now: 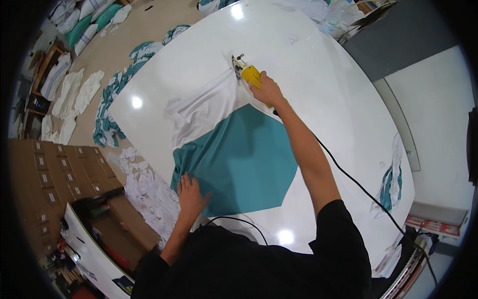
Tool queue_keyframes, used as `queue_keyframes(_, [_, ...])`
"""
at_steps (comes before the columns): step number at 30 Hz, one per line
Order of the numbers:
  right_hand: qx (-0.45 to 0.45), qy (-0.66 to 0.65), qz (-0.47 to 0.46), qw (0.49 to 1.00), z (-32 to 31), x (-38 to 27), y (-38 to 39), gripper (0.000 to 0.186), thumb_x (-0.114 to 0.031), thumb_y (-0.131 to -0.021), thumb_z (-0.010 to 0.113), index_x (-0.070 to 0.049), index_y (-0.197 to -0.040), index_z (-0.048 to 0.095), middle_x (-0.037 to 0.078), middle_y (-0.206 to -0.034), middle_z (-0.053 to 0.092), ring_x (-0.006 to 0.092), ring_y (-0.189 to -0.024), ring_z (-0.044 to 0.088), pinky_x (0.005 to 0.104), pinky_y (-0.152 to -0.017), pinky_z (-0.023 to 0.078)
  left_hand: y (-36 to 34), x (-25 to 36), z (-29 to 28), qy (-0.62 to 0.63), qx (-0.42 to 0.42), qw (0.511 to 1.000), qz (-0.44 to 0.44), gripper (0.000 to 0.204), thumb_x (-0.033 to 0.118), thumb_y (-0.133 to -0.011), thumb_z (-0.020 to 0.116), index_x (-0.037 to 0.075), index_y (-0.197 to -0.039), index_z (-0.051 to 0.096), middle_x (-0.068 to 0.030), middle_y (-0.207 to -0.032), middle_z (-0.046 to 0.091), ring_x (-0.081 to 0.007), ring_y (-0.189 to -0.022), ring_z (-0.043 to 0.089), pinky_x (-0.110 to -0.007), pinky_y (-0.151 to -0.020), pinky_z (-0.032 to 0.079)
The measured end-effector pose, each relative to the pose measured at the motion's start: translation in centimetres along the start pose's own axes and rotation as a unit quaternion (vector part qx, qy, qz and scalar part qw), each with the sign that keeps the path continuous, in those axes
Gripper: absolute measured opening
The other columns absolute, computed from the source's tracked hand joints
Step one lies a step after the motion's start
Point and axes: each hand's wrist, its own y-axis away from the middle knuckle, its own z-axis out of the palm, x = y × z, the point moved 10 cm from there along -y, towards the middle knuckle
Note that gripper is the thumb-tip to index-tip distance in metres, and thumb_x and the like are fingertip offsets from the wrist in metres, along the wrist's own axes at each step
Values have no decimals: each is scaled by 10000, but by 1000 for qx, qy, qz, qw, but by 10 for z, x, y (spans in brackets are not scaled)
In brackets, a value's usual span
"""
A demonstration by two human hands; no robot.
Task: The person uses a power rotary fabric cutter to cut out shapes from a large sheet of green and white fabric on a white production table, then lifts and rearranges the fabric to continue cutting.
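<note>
Gripping: right hand (267, 90), fingers wrapped around yellow-bodied, corded handheld power tool (250, 75).
Touching: left hand (191, 197), fingers spread on teal-and-white fabric (249, 159).
Tool head: at fabric's white far corner.
Fabric: laid across glossy white table (338, 89).

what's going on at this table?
A person is working over cloth on a white table. The right hand grips a yellow corded tool, its metal head at the far end of the white cloth. The left hand is open at the near left edge of the teal cloth, which lies mostly flat, with folds along its left side. White scraps lie left of the table. Whether the tool is running can't be told.
</note>
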Motion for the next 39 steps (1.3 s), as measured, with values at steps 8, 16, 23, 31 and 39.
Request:
queue_keyframes(8, [243, -190, 125, 943, -22, 110, 64, 567, -380, -918, 707, 26, -1257, 501, 284, -1074, 694, 425, -996, 700, 474, -843, 549, -234, 59, -53, 15, 117, 988, -96, 1077, 792, -873, 507, 37, -1605, 272, -308, -1658, 132, -561, -1492, 162, -784, -1119, 106])
queue_keyframes(16, [439, -179, 399, 785, -14, 239, 458, 523, -355, -980, 668, 15, -1307, 498, 177, -1100, 651, 253, -957, 653, 383, -828, 537, -344, 321, -4, -193, -10, 853, 485, 1170, 876, -760, 564, 157, -1630, 257, -172, -1705, 138, -496, -1546, 57, -759, -1162, 3])
queue_keyframes(23, [521, -156, 607, 580, 51, 118, 706, 458, -335, -982, 658, 31, -1207, 497, 134, -979, 618, 227, -871, 624, 384, -784, 531, -281, 410, 51, -48, -15, 786, 617, 925, 737, -897, 523, 166, -1599, 332, -136, -1671, 259, -387, -1542, 209, -694, -1206, 93])
queue_keyframes(31, [459, -161, 581, 652, 68, 36, 673, 470, -235, -944, 687, 53, -1262, 495, 225, -1041, 668, 287, -939, 673, 396, -827, 538, -376, 295, -13, -158, 90, 889, 421, 876, 753, -978, 344, 163, -1623, 280, -183, -1683, 207, -419, -1560, 124, -704, -1196, 21])
queue_keyframes(39, [404, -206, 498, 739, 55, 7, 583, 494, -232, -929, 700, 66, -1250, 473, 293, -955, 706, 425, -878, 726, 456, -769, 566, -288, 250, -7, -201, 46, 873, 442, 1064, 854, -856, 453, 189, -1647, 203, -169, -1713, 96, -427, -1572, 23, -773, -1146, -33])
